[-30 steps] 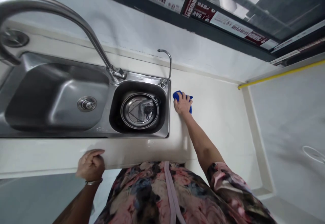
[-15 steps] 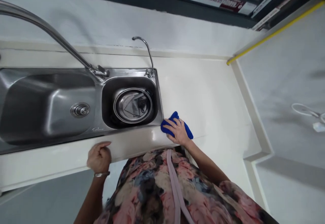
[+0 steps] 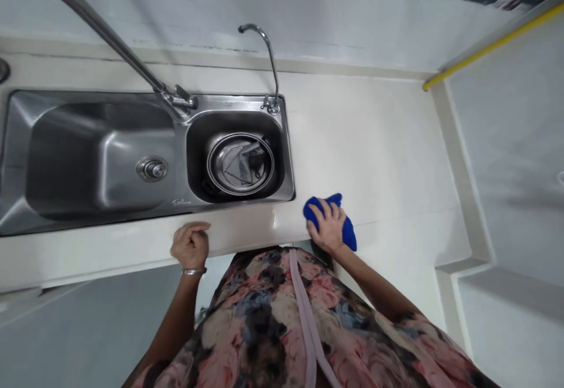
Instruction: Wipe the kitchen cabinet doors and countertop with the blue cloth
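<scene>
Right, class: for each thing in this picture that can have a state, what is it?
Blue cloth: crumpled, on the counter, under the right hand
Right hand: fingers spread over the cloth
Left hand: curled, no object visible in it
Metal bowl: in the smaller basin, holding items
Small gooseneck faucet: no water visible at its spout
Large faucet: spout end out of view, flow unclear

The short-sleeved garment [image 3: 264, 317] bears a floral print in pink, black, beige and blue-grey. Two pale pink strips [image 3: 304, 311] run down its front. A silver bracelet [image 3: 194, 271] encircles the left wrist [image 3: 192, 283].
</scene>
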{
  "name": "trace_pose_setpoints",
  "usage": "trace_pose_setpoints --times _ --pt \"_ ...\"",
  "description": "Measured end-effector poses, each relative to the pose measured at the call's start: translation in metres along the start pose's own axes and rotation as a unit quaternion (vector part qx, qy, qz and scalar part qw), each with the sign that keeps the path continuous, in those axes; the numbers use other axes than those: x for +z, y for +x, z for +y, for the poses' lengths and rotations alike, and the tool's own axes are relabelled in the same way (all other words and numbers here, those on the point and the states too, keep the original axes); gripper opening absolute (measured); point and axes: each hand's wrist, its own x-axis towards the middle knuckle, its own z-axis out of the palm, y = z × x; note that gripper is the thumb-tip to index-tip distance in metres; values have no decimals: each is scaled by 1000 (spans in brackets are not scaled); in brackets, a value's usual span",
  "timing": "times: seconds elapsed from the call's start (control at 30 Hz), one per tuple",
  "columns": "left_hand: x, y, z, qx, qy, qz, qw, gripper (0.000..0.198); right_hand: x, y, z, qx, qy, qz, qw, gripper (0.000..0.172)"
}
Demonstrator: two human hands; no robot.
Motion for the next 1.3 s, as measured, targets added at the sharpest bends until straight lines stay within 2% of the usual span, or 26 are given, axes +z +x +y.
trace_pose_setpoints --times 0.17,0.3,0.4,0.47,0.57,0.7,0.83,0.9,0.97,1.03,1.13,1.23,1.3 --pt "-1 -4 2 -9 -7 -4 1000 33 10 37 -107 -145 73 -83 983 53" --pt "-2 -6 2 -20 -11 21 1000 34 19 61 -185 -332 118 -98 931 51" --pt "-4 -5 3 -45 -1 47 998 33 23 67 -216 -445 122 -88 883 47" --pt "-4 -4 4 -47 1 54 997 33 25 65 -216 -471 123 -80 870 44" --pt "-3 -2 5 -31 -8 59 998 33 26 51 -187 -456 130 -68 878 41" --pt "-2 0 4 -20 -25 48 998 33 22 25 -112 -361 126 -81 921 41" --pt "4 5 11 -34 -22 19 999 32 10 2 -23 -185 83 -85 976 42" --pt "17 10 26 -30 -31 -15 999 32 4 -11 23 -82 50 -71 993 42" --pt "40 16 50 16 -62 -89 994 32 -1 -28 67 26 15 -45 999 44" --pt "70 24 82 88 -98 -177 975 32 -4 -51 105 140 -20 -10 990 47" --pt "118 41 135 208 -100 -284 931 35 -3 -95 145 299 -56 37 952 51" --pt "160 67 180 298 -62 -341 889 42 4 -147 161 416 -67 65 905 53" --pt "184 87 202 303 -34 -353 885 49 11 -182 160 468 -71 80 877 55"
